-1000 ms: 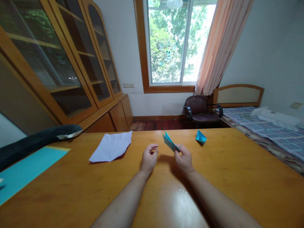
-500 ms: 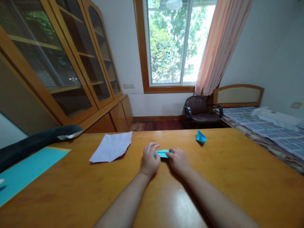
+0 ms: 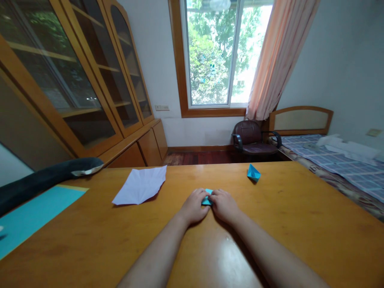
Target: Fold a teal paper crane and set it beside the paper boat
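Between my hands is a small folded piece of light-blue paper (image 3: 207, 201), mostly covered by my fingers. My left hand (image 3: 194, 206) grips its left side, with the fingers bent over the top and the thumb at the near edge. From the right, my right hand (image 3: 223, 205) closes its fingertips on the paper's other side. Both hands rest low at the wooden table (image 3: 192, 256), and their fingertips nearly meet. How the paper's folds run under the fingers is hidden.
A small blue folded-paper shape (image 3: 253, 173) stands at the table's far right. Creased white paper (image 3: 141, 186) lies to the left. Farther left are a turquoise sheet (image 3: 39, 216) and a dark padded object (image 3: 51, 176). Beyond the table stands a brown armchair (image 3: 252, 138).
My left hand has moved a little right and its raised fingers have come down onto the light-blue paper. My hands are closer together, and less of the paper shows.
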{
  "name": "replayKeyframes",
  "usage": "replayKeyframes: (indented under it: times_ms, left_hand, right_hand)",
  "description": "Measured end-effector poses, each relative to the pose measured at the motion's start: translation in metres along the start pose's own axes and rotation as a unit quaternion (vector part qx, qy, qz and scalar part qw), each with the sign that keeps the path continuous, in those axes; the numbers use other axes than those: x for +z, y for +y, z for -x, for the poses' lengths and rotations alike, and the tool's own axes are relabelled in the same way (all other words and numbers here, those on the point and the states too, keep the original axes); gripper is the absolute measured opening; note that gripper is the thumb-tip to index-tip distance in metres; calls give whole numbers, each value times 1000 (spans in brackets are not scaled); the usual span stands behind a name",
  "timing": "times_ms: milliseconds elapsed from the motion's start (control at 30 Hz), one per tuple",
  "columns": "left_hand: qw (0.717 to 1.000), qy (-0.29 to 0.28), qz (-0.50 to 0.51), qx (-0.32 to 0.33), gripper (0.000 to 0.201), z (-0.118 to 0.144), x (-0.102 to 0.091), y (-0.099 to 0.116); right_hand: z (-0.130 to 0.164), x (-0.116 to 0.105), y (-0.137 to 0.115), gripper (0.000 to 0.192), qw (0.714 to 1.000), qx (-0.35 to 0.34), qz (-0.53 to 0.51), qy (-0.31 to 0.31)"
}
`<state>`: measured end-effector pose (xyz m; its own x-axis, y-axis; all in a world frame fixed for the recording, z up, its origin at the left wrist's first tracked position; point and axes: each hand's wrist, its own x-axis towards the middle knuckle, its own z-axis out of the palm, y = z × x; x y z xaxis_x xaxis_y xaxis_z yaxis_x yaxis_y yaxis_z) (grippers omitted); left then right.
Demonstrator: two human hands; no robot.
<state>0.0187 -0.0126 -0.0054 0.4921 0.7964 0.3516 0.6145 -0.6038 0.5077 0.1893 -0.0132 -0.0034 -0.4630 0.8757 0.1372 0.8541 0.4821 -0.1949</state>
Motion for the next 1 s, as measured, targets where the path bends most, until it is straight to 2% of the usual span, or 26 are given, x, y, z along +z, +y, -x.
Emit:
replayKeyframes:
  times_ms: [167,400,767,1000]
  left_hand:
    - [998,-37,-40,-35,6,-2,-2,-6]
    - [995,-51,-66,-48,12,-2,-4,-8]
    - [988,-73,-115,-79,19,-3,-11,-9]
    - [985,-86,-125,-76,25,-3,-6,-9]
  right_hand:
    - [2,-5,-1,25,1000,0,-5,-12]
    - [4,-5,-5,24,1000,0,-4,-4]
    - [1,-4,7,18,996,-11,-83,14]
    - [2,-5,9,18,992,-39,-117,2]
